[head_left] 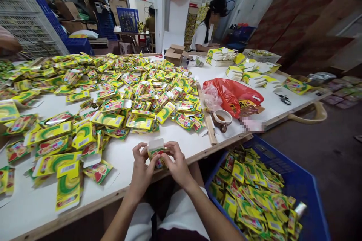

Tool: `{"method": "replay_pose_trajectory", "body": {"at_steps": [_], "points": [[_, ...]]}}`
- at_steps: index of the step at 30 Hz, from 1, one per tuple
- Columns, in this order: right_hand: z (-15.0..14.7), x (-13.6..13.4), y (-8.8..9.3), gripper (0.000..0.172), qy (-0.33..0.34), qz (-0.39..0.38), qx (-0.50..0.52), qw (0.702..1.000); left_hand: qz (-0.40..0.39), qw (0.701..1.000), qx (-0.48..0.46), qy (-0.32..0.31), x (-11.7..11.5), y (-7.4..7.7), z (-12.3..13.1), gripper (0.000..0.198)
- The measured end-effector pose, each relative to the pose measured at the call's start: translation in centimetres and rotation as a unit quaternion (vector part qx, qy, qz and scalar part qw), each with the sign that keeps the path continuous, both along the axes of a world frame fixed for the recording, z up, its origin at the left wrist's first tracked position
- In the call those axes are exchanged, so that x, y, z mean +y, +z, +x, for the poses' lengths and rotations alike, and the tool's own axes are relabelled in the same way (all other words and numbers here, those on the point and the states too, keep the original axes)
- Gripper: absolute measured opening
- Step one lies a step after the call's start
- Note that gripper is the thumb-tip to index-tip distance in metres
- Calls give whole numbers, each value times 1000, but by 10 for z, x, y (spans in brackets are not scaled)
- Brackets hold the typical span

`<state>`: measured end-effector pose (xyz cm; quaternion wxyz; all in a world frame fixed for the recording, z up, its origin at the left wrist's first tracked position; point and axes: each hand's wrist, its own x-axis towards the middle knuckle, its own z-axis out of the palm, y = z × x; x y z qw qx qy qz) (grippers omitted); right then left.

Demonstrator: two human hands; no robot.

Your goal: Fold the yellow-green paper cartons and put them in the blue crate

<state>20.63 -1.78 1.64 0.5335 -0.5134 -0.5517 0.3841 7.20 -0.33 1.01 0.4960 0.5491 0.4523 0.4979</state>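
Observation:
Between my two hands, just above the table's front edge, is a small printed carton (156,148) in yellow, green and red, its pale end flap standing up. My left hand (143,165) grips its left side, thumb on the front face. On the right side my right hand (177,163) holds it the same way, both thumbs close together. A large heap of similar small cartons (141,99) covers the left and middle of the white table (124,154). Several have flaps sticking out. Whether the held carton contains anything is hidden.
Beside my right knee stands a blue crate (307,184) full of cartons. A wooden strip (209,130) divides the table. Right of it are a red plastic bag (234,92), a small cup (223,116), scissors (283,99) and stacked flat cartons (220,57). A co-worker (205,30) sits across.

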Motion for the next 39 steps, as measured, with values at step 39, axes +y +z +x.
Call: {"method": "replay_pose_trajectory", "body": {"at_steps": [39], "points": [[14, 39, 6, 8, 42, 37, -139, 989, -7, 995, 79, 64, 18, -9, 1, 29]]}}
